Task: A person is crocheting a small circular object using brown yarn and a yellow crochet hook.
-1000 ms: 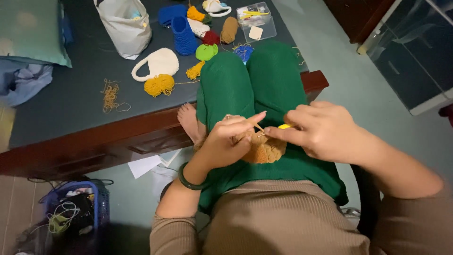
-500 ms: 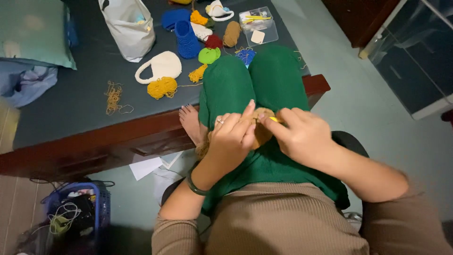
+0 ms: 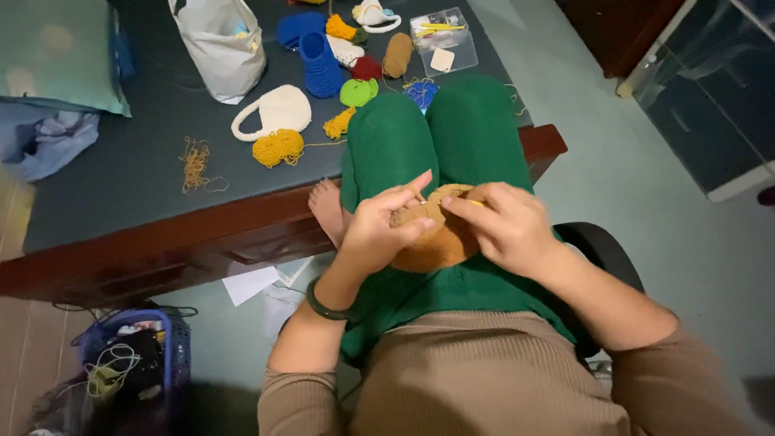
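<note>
A round brown crocheted piece (image 3: 432, 242) rests on my lap, over green trousers. My left hand (image 3: 379, 226) grips its left edge, thumb on top and forefinger stretched out, with a dark bangle on the wrist. My right hand (image 3: 504, 226) pinches the piece's upper right edge and holds a thin crochet hook with a yellow handle, mostly hidden by the fingers. A yellow strand runs from a ball of yellow yarn (image 3: 278, 147) on the table toward my knees.
A dark-topped wooden table (image 3: 121, 194) carries a white bag (image 3: 222, 44), a cream crocheted pouch (image 3: 274, 111), a blue yarn cone (image 3: 320, 64), several coloured crochet bits and a clear plastic box (image 3: 444, 40). A blue basket (image 3: 133, 363) sits on the floor at left.
My hands have shifted slightly down and right on my lap. The brown piece shows more fully between them now, and my left forefinger has stretched out.
</note>
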